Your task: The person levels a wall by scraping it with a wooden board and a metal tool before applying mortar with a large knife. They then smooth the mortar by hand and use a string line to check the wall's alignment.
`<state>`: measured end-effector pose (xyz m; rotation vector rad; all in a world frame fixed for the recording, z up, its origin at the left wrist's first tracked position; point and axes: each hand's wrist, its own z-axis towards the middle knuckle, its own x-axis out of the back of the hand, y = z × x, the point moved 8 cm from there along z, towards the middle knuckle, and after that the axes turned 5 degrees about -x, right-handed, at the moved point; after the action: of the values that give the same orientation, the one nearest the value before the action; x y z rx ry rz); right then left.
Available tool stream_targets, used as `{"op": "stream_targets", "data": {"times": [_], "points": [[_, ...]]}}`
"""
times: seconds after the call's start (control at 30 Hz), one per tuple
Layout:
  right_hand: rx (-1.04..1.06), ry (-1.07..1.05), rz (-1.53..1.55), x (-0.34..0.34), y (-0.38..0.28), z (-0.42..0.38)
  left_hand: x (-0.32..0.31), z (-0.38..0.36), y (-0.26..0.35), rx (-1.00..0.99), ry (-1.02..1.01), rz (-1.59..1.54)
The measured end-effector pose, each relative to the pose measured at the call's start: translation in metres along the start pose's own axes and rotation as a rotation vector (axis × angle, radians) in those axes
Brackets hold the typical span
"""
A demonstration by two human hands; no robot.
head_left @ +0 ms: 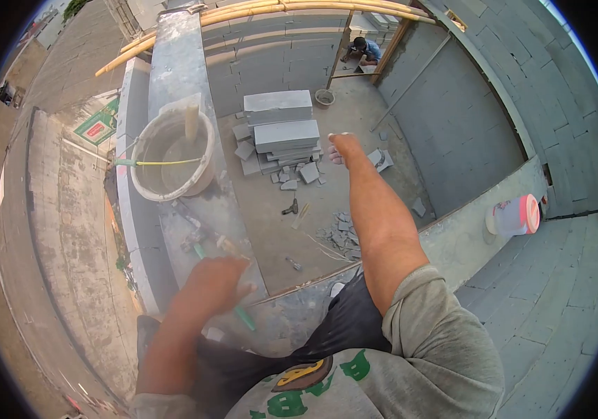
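My left hand, smeared by motion, is low over the metal-grey plank in front of me. A thin green strip shows on both sides of it; I cannot tell whether the fingers grip it. Just beyond lie blurred tools on the plank. Farther along stands a mortar-stained bucket with a pale upright handle inside and a yellow carrying handle across it. My right hand reaches out over the room below, its whitish fingers loosely bent and apart from the thumb, holding nothing.
Grey blocks are stacked on the floor below, with broken pieces around. A pink-lidded jug rests on the right ledge. Bamboo poles cross the far end. A person crouches in the far doorway. The ground drops away on the left.
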<state>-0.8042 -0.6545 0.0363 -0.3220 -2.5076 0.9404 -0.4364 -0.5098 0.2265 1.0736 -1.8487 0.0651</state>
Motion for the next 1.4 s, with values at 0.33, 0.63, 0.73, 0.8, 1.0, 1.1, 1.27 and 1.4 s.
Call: {"op": "stream_targets", "data": {"times": [0.33, 0.63, 0.73, 0.8, 1.0, 1.1, 1.27, 1.4], "points": [[0.049, 0.002, -0.104, 0.013, -0.011, -0.021, 0.010, -0.014, -0.022, 0.027, 0.151, -0.041], [0.100, 0.070, -0.448, 0.064, -0.038, -0.024, 0.000, -0.017, 0.011, -0.121, 0.123, -0.126], [0.339, 0.086, -1.371, 0.069, -0.054, -0.039, 0.002, -0.022, 0.002, -0.076, 0.143, -0.109], [0.651, 0.151, -1.440, 0.068, -0.030, -0.058, 0.002, -0.028, -0.003, -0.047, 0.155, -0.105], [0.244, -0.085, -1.269, 0.075, 0.173, -0.052, -0.013, -0.038, -0.011, 0.026, 0.096, -0.128], [0.151, -0.264, -1.215, 0.058, 0.231, -0.065, -0.021, -0.038, -0.015, 0.048, 0.065, -0.145], [0.293, -0.359, -1.377, 0.047, 0.166, -0.064, -0.025, -0.027, -0.013, -0.020, 0.081, -0.122], [0.540, -0.079, -1.480, 0.051, 0.031, -0.034, -0.011, -0.014, -0.002, -0.083, 0.133, -0.067]]}}
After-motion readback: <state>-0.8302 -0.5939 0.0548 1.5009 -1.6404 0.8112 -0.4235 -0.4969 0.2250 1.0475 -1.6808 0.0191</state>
